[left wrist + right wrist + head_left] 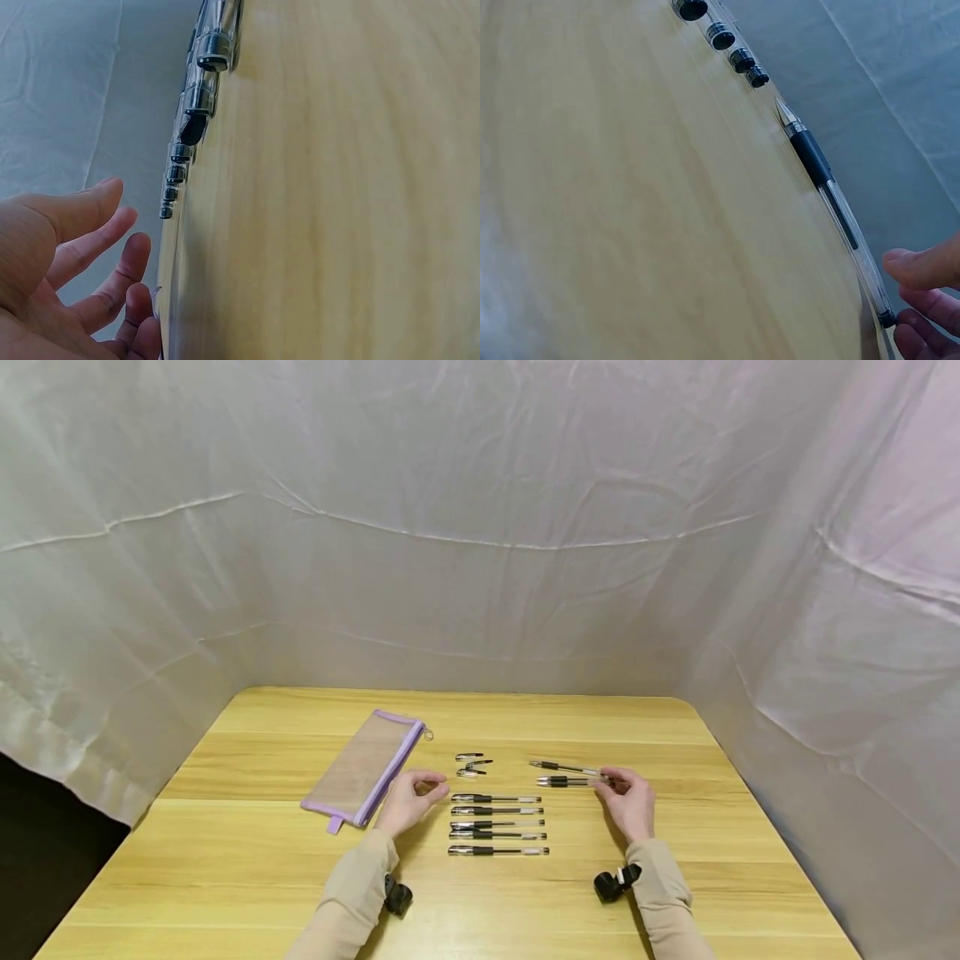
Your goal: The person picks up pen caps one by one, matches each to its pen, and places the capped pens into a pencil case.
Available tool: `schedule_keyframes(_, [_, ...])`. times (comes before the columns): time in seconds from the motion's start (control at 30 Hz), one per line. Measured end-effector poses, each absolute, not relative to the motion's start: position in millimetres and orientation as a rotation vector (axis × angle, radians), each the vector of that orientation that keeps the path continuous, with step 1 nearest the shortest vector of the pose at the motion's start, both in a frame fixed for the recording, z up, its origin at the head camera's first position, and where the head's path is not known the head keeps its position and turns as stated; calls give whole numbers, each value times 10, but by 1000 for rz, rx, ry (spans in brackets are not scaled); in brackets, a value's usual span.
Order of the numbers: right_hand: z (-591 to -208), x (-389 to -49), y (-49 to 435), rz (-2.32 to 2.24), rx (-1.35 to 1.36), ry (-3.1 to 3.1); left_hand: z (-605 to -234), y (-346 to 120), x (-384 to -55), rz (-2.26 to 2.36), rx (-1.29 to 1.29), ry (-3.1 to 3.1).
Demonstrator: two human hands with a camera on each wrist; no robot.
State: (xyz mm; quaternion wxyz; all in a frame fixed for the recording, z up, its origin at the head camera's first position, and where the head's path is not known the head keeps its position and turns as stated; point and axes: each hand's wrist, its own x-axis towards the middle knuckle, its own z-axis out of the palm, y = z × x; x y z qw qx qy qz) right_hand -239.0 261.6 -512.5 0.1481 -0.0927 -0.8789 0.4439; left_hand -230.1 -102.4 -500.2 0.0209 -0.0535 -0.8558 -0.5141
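Note:
My left hand hovers between the mesh pouch and the pens, fingers loosely bent with nothing between them. In the left wrist view its thumb and fingers stand apart from the pens' capped ends. On the right, my right hand is at the rear ends of the uncapped gel pens. One uncapped pen lies slightly slanted behind them. In the right wrist view an uncapped pen reaches to the fingertips, with no pen visible between thumb and forefinger. Several capped gel pens lie in a row between my hands.
Black pen caps lie in a small group behind the capped row. A purple-edged mesh zip pouch lies flat at the left. The wooden table is bordered by pale fabric curtains.

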Motion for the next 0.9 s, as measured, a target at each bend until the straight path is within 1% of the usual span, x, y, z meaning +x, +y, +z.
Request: schedule_keyframes(0.9, [-5128,-2367,2578,1212,-149,-2676,-5029,-1031,-2303,-1596,-164,-2671])
